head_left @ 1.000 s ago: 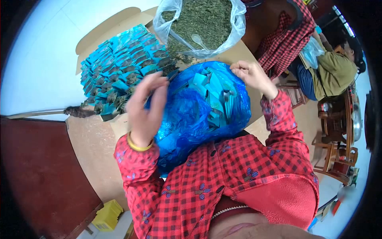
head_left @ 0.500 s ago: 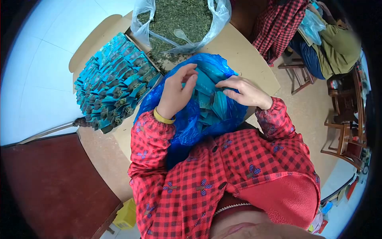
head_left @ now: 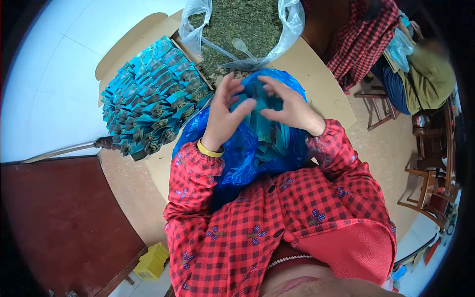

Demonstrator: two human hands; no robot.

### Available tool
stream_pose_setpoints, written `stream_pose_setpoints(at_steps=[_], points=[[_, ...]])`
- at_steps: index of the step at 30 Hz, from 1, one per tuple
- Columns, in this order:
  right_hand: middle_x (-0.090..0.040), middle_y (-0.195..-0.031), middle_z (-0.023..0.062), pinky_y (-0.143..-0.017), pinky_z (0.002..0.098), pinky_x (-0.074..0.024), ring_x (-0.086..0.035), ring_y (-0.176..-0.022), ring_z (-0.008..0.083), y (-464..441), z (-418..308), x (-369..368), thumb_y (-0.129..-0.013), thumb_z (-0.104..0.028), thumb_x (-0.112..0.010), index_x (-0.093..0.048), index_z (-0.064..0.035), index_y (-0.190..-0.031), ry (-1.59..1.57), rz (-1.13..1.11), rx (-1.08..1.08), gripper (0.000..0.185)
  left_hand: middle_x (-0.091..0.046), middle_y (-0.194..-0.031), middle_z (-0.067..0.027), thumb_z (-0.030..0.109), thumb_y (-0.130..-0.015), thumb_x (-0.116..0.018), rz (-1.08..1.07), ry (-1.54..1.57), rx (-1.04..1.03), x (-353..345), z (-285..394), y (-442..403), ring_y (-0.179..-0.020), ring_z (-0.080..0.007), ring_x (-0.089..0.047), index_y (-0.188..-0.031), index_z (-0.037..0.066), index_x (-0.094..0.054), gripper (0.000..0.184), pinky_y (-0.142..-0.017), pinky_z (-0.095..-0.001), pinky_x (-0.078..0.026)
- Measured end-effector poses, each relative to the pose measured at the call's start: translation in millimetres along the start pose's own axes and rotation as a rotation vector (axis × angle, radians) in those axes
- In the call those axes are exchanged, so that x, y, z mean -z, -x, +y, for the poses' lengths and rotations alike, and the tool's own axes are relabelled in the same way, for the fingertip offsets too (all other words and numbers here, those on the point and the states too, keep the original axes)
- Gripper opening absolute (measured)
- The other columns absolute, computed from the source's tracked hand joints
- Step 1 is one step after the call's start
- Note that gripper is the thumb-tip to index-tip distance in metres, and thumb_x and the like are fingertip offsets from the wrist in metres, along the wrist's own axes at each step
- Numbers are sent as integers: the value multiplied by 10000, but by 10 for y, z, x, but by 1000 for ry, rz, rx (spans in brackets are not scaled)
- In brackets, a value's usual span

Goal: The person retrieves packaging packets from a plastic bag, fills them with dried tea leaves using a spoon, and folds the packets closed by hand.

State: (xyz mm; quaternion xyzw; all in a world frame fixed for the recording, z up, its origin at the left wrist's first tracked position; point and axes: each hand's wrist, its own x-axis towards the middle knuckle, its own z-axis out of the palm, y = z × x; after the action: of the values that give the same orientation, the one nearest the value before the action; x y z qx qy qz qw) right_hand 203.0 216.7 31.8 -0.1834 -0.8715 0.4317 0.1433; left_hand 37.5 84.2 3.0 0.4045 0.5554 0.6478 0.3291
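Over the blue bag (head_left: 242, 166), you hold your left hand (head_left: 222, 116) and right hand (head_left: 293, 110) half-spread, fingers curved, both empty. Teal packets (head_left: 271, 141) lie inside it; leaf-filled packets (head_left: 156, 99) stand left of it, dried leaves (head_left: 242, 22) beyond.

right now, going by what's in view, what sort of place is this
Likely an indoor workspace, perhaps a small hand-packing workshop: rows of teal packets, a clear bag of loose green leaf, and a blue bag holding teal pieces.

Blue bag (head_left: 236, 171) partly behind left hand (head_left: 224, 113)
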Motion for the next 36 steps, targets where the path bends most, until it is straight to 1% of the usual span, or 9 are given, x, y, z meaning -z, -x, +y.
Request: stream_pose_setpoints(at_steps=[5,9,12,16,21,24,29,32,36], points=[[-547,-1307,144,-957,342,-452,-571,-1118,225,-26,-139,32,-777,-106,-758,-352,-95,-1468,-564,173,109,802,-533,-1308,-170,193,-774,-771,-254,-138,-175,-172,77,-181,-1147,-264,-575,-1500,8,-192,948,-971,-369,-457],[-534,-1340,147,-953,348,-456,-566,-1140,234,-164,-135,110,-806,-79,-737,-442,-78,-1408,-388,304,148,671,-530,-1308,-216,190,-751,-733,-315,61,-69,-272,169,-426,-1169,-317,-568,-1505,3,-164,962,-990,-396,-441],[-515,-1372,149,-968,362,-454,-557,-1175,260,-225,-70,368,-797,-96,-753,-560,-44,-1256,2,340,224,501,-530,-1295,-261,176,-745,-664,-226,-266,-143,-267,114,-586,-1179,-376,-558,-1496,1,-179,910,-990,-422,-435],[-478,-1412,154,-984,385,-448,-548,-1205,290,-380,-39,594,-798,-126,-754,-611,-20,-1092,241,310,295,344,-522,-1292,-289,181,-737,-644,-198,-328,-200,-307,38,-769,-1179,-429,-539,-1484,1,-207,884,-981,-445,-436],[-454,-1428,163,-1014,410,-425,-515,-1254,306,-513,-162,781,-793,-143,-758,-605,-17,-1054,370,281,211,327,-513,-1313,-285,171,-726,-646,-202,-273,-173,-290,-116,-873,-1178,-436,-534,-1472,-1,-242,865,-976,-453,-440],[-434,-1443,164,-1036,423,-404,-496,-1267,311,-613,-27,753,-790,-144,-758,-616,-24,-1054,214,148,232,323,-483,-1382,-236,182,-761,-680,-202,-247,-162,-261,-220,-881,-1272,-341,-499,-1474,-8,-260,849,-1035,-394,-404],[-470,-1414,170,-1048,421,-389,-486,-1269,327,-702,31,647,-798,-144,-751,-627,-14,-1000,212,-20,165,270,-511,-1318,-276,234,-748,-692,-129,-289,-288,-276,-386,-913,-1191,-426,-520,-1441,-14,-301,834,-984,-464,-425],[-529,-1340,198,-998,442,-430,-498,-1234,386,-769,20,554,-805,-221,-746,-629,16,-880,516,119,251,274,-537,-1277,-257,280,-753,-716,-33,-363,-360,-241,-445,-974,-1159,-413,-535,-1422,-17,-326,830,-944,-472,-433],[-546,-1333,182,-1041,449,-390,-479,-1257,369,-785,-34,454,-822,-196,-738,-661,11,-918,557,224,241,241,-563,-1208,-230,283,-748,-716,-6,-462,-417,-254,-462,-972,-1088,-392,-555,-1413,-14,-341,819,-880,-475,-434]])
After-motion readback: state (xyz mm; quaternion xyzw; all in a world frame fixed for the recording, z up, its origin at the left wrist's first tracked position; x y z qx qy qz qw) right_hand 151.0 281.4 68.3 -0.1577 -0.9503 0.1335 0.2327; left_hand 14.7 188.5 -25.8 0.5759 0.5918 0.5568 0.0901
